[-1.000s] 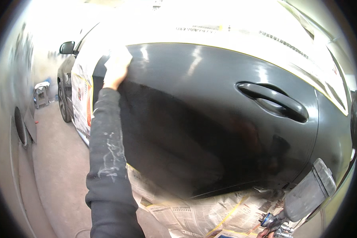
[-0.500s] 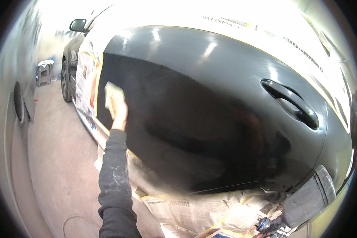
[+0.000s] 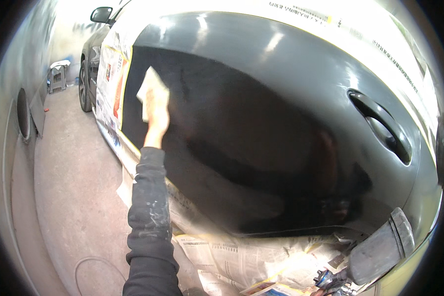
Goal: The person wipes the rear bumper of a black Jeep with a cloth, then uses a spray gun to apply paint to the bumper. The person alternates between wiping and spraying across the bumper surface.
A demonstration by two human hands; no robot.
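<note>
A dark car door (image 3: 261, 133) fills the middle of the view, its upper band grey and glossy with streaks of reflected light, its lower area deeper black. The left hand (image 3: 157, 111) grips a pale folded cloth (image 3: 153, 88) over the black area near the door's left edge; whether the cloth presses on the paint, I cannot tell. At the lower right, the right hand (image 3: 319, 292), mostly cut off, has its fingers closed on a spray gun (image 3: 375, 255) with a grey cup, below the door handle (image 3: 380, 126). Yellow-edged newspaper (image 3: 222, 251) lines the door's bottom; more paper covers its left and top sides. Beyond stand a side mirror (image 3: 101, 15), a wheel (image 3: 85, 89) and a grey stool (image 3: 57, 78) near the wall. A thin hose (image 3: 91, 258) curves across the dusty pinkish floor (image 3: 79, 172).
</note>
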